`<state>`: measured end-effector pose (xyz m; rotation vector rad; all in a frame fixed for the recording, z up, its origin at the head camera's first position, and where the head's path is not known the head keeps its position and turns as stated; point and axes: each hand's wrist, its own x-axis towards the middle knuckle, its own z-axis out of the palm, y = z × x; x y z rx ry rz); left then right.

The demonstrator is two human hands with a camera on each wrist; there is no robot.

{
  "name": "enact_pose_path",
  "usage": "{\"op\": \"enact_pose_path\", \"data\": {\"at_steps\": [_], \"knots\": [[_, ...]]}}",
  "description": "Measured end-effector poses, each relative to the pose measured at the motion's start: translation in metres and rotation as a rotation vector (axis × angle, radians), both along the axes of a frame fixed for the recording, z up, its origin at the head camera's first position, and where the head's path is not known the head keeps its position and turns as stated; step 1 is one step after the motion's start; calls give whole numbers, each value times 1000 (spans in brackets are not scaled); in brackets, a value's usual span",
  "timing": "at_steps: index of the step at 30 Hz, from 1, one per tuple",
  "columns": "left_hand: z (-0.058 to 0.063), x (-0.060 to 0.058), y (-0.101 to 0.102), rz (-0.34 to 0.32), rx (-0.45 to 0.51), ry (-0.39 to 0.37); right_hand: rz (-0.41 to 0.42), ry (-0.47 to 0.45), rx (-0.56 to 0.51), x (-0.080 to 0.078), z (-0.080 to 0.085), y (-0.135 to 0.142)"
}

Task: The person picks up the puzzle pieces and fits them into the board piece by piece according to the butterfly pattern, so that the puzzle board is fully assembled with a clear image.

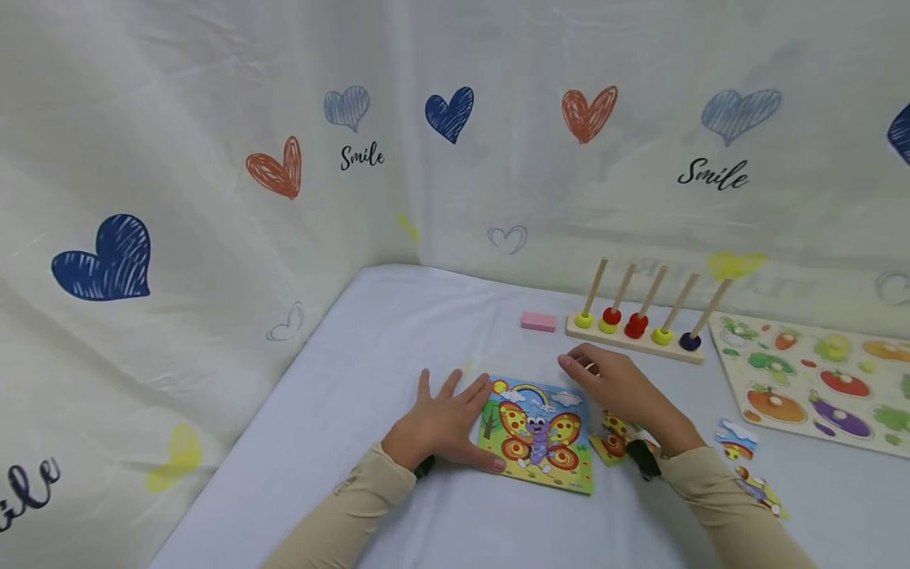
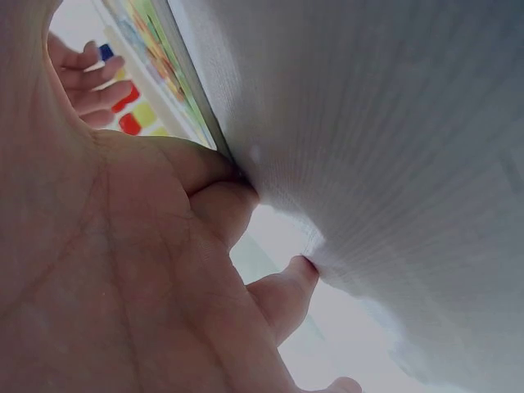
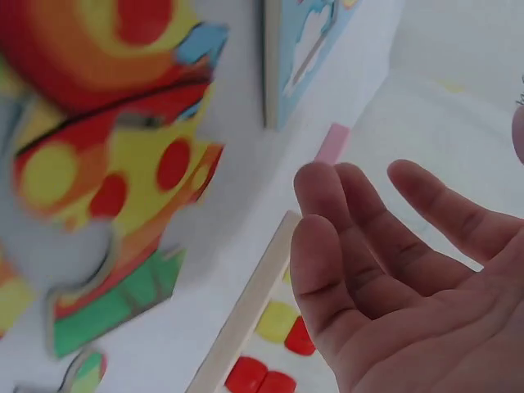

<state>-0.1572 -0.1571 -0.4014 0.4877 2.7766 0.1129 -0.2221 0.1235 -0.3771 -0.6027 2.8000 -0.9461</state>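
A butterfly jigsaw puzzle board [image 1: 538, 431] lies flat on the white table, its picture showing whole. My left hand [image 1: 444, 419] is spread at its left side, fingertips at the edge and thumb over the lower left corner. In the left wrist view, fingers [image 2: 225, 209] press against the table beside the board's edge. My right hand [image 1: 614, 383] hovers past the board's upper right, fingers loosely bent and holding nothing. Below that hand lie loose puzzle pieces [image 1: 613, 438], partly hidden by the wrist; the right wrist view shows a red and yellow piece [image 3: 123, 176] close up.
A pink block [image 1: 538, 322] lies behind the board. Right of it stands a wooden bead stacker [image 1: 636, 341] with upright pegs and coloured beads. A vegetable puzzle board [image 1: 803, 379] lies at the far right. More loose pieces [image 1: 761, 490] sit near the right forearm.
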Motion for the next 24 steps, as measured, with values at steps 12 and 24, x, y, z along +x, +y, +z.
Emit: {"op": "enact_pose_path", "data": {"at_steps": [12,24], "knots": [[-1,0,0,-6,14,3,-60,50,53,12,-2,41],[0,1,0,-7,18,-6,-70,12,89,17,-3,82]]}}
